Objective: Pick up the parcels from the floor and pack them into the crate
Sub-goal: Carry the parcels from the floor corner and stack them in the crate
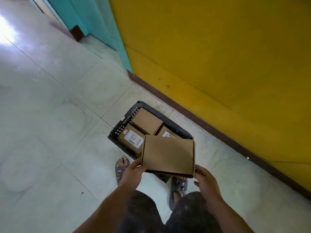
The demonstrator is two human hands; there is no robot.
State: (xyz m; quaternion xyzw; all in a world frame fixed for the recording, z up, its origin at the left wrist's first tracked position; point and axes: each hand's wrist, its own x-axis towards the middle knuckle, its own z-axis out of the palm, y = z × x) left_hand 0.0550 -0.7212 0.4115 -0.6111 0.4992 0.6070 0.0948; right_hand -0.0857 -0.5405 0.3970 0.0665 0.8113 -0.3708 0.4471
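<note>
A flat brown cardboard parcel (168, 154) hangs above the near end of a dark plastic crate (125, 121) on the floor. My left hand (133, 172) grips the parcel's near left corner. My right hand (206, 179) holds its near right corner, fingers curled under the edge. Inside the crate lie three brown parcels: one plain (146, 121) at the far end, one with a white label (130, 140) on the left, and one (168, 132) mostly hidden behind the held parcel.
The crate stands on pale floor tiles (58, 115) close to a yellow wall (218, 56) with a brown skirting board. A teal door frame (101, 22) is farther back. My feet in sandals (122, 167) stand right at the crate's near edge.
</note>
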